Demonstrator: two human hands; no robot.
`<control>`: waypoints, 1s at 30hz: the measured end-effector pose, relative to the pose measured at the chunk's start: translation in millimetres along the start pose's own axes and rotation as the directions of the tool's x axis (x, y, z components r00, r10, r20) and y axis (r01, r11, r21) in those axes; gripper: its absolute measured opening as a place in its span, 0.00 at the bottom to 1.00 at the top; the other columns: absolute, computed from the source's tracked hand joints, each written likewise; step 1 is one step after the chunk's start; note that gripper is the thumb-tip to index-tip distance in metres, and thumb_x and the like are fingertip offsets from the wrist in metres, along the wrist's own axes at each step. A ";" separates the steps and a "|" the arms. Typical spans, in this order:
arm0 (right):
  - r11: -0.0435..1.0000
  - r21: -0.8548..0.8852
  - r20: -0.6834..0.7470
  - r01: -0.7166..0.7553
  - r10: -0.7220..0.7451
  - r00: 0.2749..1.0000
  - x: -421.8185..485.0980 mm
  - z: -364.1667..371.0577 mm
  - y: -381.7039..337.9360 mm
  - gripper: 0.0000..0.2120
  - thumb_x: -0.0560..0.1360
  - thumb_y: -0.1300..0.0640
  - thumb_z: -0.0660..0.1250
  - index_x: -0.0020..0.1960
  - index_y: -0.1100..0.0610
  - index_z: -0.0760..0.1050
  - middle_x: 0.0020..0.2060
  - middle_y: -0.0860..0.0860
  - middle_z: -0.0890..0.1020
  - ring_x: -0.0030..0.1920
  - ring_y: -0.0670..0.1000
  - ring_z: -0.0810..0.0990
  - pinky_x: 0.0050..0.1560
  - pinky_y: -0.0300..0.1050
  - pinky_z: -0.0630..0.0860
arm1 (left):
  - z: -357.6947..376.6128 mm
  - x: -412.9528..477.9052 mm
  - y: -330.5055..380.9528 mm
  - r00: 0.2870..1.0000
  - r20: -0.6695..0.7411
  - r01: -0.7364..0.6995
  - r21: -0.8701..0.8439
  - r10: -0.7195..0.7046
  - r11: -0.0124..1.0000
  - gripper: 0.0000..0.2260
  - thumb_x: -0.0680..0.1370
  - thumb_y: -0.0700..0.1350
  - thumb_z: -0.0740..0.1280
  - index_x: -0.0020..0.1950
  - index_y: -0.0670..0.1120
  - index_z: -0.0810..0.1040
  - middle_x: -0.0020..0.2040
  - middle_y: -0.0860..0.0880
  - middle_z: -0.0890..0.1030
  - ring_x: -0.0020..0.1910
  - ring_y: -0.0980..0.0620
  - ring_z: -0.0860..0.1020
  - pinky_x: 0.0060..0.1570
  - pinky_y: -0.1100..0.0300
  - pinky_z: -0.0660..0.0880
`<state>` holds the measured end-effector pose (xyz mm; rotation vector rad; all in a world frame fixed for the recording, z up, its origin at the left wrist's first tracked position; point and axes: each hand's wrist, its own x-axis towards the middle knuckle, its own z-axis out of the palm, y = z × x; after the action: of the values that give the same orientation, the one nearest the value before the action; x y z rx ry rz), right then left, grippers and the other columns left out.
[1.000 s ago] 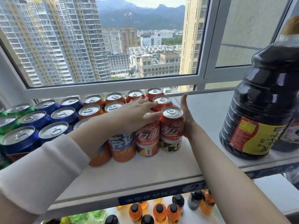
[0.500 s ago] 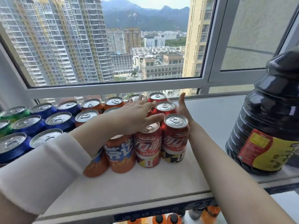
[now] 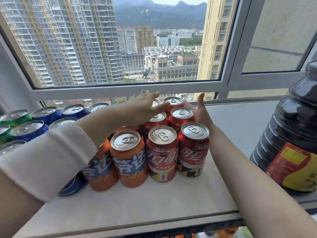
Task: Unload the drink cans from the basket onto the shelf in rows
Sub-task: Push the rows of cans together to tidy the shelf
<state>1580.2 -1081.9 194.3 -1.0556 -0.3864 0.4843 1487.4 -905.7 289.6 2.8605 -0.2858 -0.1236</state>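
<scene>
Drink cans stand in rows on the white shelf (image 3: pixel 154 203) under the window. Red cola cans (image 3: pixel 162 157) fill the right rows, orange cans (image 3: pixel 129 162) stand left of them, then blue cans (image 3: pixel 29 130) and green cans (image 3: pixel 10 118) at far left. My left hand (image 3: pixel 145 105) stretches flat over the tops of the rear cans, fingers straight. My right hand (image 3: pixel 199 110) stands edge-on with its palm against the right side of the red cans, fingers straight. Neither hand holds a can. No basket is in view.
A large dark bottle (image 3: pixel 291 143) with a red and yellow label stands at the shelf's right end. The window frame (image 3: pixel 130 91) runs right behind the cans. Bare shelf lies in front of the cans and between them and the bottle.
My left hand has lifted off the front cans and reached farther back with fingers straightened. The right hand stays against the red cans. The view has moved closer.
</scene>
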 end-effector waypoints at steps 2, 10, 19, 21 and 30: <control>1.000 0.009 0.007 -0.023 0.023 1.000 3.6 -1.5 0.3 0.43 0.70 0.27 0.36 0.68 0.55 0.67 0.60 0.59 0.78 0.60 0.60 0.77 0.60 0.60 0.73 | -6.6 10.9 -6.9 0.999 0.048 0.018 0.004 -0.018 1.000 0.33 0.76 0.63 0.48 0.76 0.46 0.50 0.77 0.46 0.51 0.76 0.49 0.49 0.74 0.51 0.47; 0.996 0.007 -0.056 -0.083 0.084 0.995 6.3 3.3 1.8 0.51 0.62 0.24 0.53 0.74 0.56 0.59 0.68 0.62 0.69 0.66 0.65 0.70 0.63 0.66 0.68 | -23.0 13.7 -22.8 0.992 0.109 -0.047 -0.150 0.063 0.988 0.28 0.79 0.58 0.44 0.76 0.47 0.52 0.76 0.50 0.57 0.73 0.53 0.58 0.64 0.65 0.53; 0.996 -0.088 -0.133 -0.036 0.024 0.991 -7.1 17.5 -13.7 0.41 0.72 0.30 0.38 0.75 0.56 0.53 0.65 0.53 0.73 0.57 0.57 0.79 0.49 0.54 0.80 | -7.6 -13.9 -37.6 0.998 0.056 0.021 0.096 -0.026 0.995 0.40 0.68 0.68 0.42 0.70 0.46 0.65 0.71 0.45 0.68 0.69 0.47 0.65 0.70 0.50 0.59; 0.992 -0.118 -0.130 -0.038 0.022 0.991 -10.0 23.2 -14.3 0.42 0.72 0.30 0.39 0.74 0.57 0.56 0.64 0.56 0.75 0.57 0.57 0.80 0.48 0.53 0.81 | -0.7 -13.1 -37.1 0.996 0.071 0.033 0.198 -0.048 0.980 0.35 0.73 0.66 0.42 0.69 0.44 0.67 0.70 0.43 0.67 0.71 0.45 0.63 0.71 0.50 0.56; 0.993 -0.067 -0.119 -0.097 0.089 0.989 -9.6 24.8 -16.3 0.44 0.68 0.26 0.41 0.68 0.57 0.66 0.55 0.58 0.81 0.50 0.59 0.83 0.41 0.52 0.81 | -16.6 -6.0 -50.9 0.991 0.071 0.113 0.022 -0.114 0.993 0.29 0.80 0.59 0.42 0.65 0.40 0.69 0.64 0.43 0.72 0.64 0.48 0.69 0.64 0.56 0.62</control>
<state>1562.4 -1075.8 219.2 -1.1704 -0.2540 0.4927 1492.7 -852.2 292.3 2.8943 -0.1388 -0.2474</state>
